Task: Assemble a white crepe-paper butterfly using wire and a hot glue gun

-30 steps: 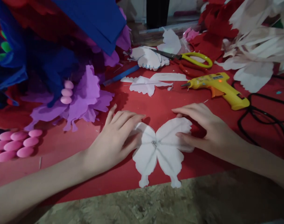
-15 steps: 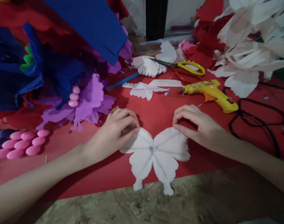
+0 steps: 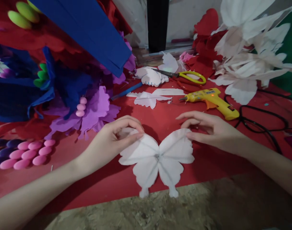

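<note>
A white butterfly cut-out (image 3: 171,148), with grey lines along its wings and a small grey bit at its centre, lies on the red table sheet (image 3: 160,118). Its two lower tails reach past the front edge. My left hand (image 3: 117,135) pinches the top edge of the left upper wing between thumb and fingers. At the right upper wing, my right hand (image 3: 213,131) has its fingers apart from the thumb, whose tip is at the wing's outer corner. Behind the butterfly lie white cut scraps (image 3: 147,98) and a yellow glue gun (image 3: 214,100) with an orange trigger.
Yellow-handled scissors (image 3: 192,76) rest at the back by more white cut-outs (image 3: 152,76). A black cord (image 3: 263,124) loops at right. Pink ovals (image 3: 28,155) lie at left, near purple butterflies (image 3: 95,110) and blue sheets (image 3: 93,35). White butterflies (image 3: 244,84) are heaped at back right.
My right hand's fingers have spread from a pinch, off the right wing's top edge. My left hand keeps its pinch as the left wing shows more fully. The view has shifted slightly.
</note>
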`<state>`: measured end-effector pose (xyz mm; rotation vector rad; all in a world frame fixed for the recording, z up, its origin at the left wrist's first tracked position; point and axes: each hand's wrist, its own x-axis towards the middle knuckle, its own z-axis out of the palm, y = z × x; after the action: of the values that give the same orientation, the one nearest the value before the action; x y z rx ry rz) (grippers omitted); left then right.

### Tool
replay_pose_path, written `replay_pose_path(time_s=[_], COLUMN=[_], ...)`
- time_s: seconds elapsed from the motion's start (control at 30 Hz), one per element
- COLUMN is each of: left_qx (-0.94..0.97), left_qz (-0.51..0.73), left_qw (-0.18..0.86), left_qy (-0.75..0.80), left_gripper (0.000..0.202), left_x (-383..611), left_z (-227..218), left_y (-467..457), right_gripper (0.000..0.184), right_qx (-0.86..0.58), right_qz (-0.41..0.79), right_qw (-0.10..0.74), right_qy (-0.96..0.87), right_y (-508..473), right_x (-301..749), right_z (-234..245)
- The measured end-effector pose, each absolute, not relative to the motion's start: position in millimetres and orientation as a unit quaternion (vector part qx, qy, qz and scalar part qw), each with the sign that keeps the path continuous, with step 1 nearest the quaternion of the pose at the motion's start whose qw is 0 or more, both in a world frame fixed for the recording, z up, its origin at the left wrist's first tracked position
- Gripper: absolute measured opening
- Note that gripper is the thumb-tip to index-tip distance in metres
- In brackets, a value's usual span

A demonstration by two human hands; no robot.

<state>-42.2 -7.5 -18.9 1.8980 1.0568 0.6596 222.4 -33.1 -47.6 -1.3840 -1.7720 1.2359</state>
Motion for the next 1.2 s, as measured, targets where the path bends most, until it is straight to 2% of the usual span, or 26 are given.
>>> replay_pose_path(time_s=[0.17, 0.33, 0.43, 0.6, 0.7, 0.8, 0.97, 1.2], left_qx=[0.637, 0.578, 0.547, 0.496, 0.47, 0.46, 0.464, 0.452], left_qz=[0.308, 0.344, 0.345, 0.298, 0.212, 0.176, 0.213, 0.269], left_qw=[0.52, 0.549, 0.573, 0.655, 0.736, 0.762, 0.75, 0.75], left_qy=[0.479, 0.497, 0.503, 0.485, 0.439, 0.421, 0.421, 0.401], left_gripper=[0.017, 0.018, 0.018, 0.033, 0.021, 0.006, 0.005, 0.002], left_x=[-44.9, -44.7, -40.8, -33.8, -30.5, -26.0, -17.4, -11.7], left_z=[-19.2, -21.5, -21.6, -24.6, -28.0, -28.9, -29.4, -33.2], left_y=[-5.2, -6.0, -8.2, -11.5, -12.6, -14.3, -15.3, -15.0], right_gripper=[0.055, 0.054, 0.05, 0.034, 0.026, 0.022, 0.028, 0.016], right_qx=[-0.45, -0.375, -0.379, -0.464, -0.478, -0.482, -0.495, -0.529], right_qz=[0.591, 0.68, 0.704, 0.668, 0.652, 0.657, 0.649, 0.531], right_qw=[0.356, 0.296, 0.285, 0.365, 0.403, 0.41, 0.411, 0.394], right_qy=[-0.567, -0.556, -0.528, -0.453, -0.428, -0.41, -0.405, -0.533], right_y=[-32.3, -31.5, -34.1, -35.7, -35.3, -33.5, -28.8, -32.6], right_x=[221.8, 221.1, 216.5, 211.8, 210.4, 205.9, 195.8, 193.8], right_z=[-45.3, -45.5, -45.4, -40.9, -37.3, -35.2, -34.0, -31.0])
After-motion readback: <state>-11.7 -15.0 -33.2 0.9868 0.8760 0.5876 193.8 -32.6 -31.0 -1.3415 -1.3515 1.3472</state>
